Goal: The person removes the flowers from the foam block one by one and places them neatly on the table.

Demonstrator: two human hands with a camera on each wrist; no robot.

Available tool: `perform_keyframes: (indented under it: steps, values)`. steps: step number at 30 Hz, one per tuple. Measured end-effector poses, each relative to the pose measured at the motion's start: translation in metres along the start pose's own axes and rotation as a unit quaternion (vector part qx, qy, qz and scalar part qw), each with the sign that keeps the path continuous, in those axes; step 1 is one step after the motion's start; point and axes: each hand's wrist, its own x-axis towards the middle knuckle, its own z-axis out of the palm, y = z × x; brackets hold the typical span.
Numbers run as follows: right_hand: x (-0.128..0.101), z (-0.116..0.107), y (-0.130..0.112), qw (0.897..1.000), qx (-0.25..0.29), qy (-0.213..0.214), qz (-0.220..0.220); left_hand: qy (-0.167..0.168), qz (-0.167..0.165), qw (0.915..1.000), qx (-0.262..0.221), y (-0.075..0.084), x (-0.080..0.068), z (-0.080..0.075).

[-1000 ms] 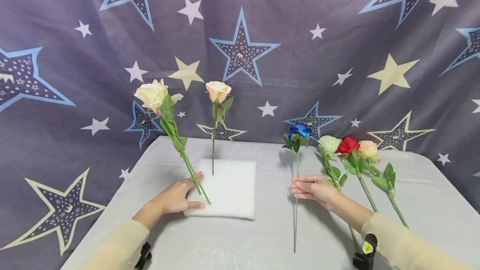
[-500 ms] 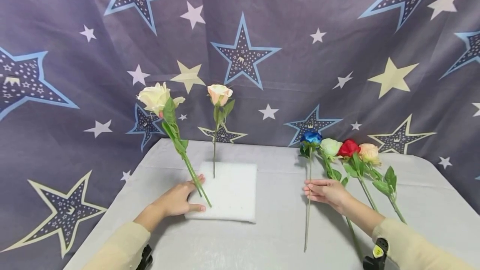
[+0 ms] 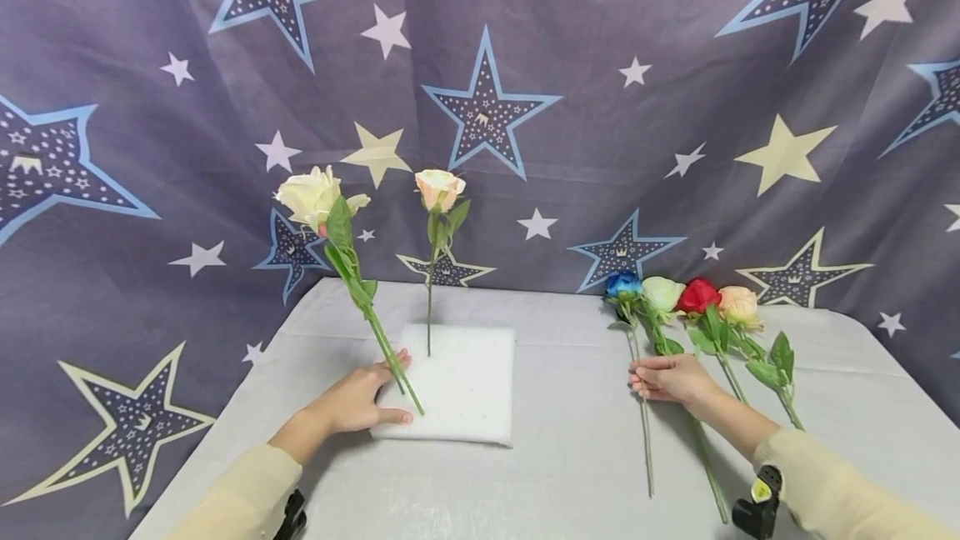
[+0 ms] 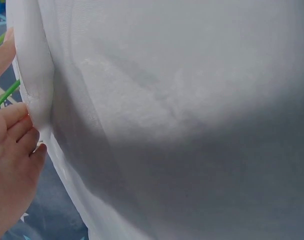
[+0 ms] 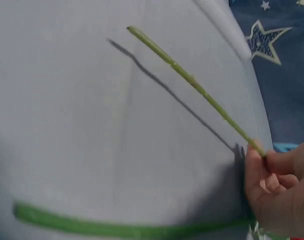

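While our right hand (image 3: 675, 379), the nearer of our 2, pinches the blue rose (image 3: 623, 284) by its stem (image 5: 207, 95), its long axis runs fore-and-aft, bloom ahead of that hand, as our left hand (image 3: 356, 398) rests, fingers spread, on the white block (image 3: 467, 390).

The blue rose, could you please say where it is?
In the head view, the blue rose is right of centre, just left of the pale green rose, its stem pinched by the right hand.

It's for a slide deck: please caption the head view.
Left hand resting on a white block holding flowers, right hand pinching a blue rose by its stem.
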Motion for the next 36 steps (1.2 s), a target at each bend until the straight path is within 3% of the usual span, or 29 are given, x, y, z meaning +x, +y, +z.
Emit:
perform_keyframes:
  steps: [7,15,23,36]
  values:
    - [0.001,-0.003,0.001,0.992,-0.084,0.095,0.015,-0.002,0.000,1.0000,0.002,0.001,0.000,-0.001]
    - [0.003,-0.006,0.000,0.973,-0.180,0.145,-0.014,-0.003,-0.001,1.0000,-0.002,0.001,0.000,0.000]
    - [-0.002,-0.008,-0.012,0.967,-0.195,0.158,-0.036,0.000,-0.002,1.0000,0.000,0.001,0.000,-0.001]
    - [0.006,0.012,-0.026,0.975,-0.161,0.144,-0.059,-0.002,-0.004,1.0000,-0.007,0.002,-0.001,-0.002]
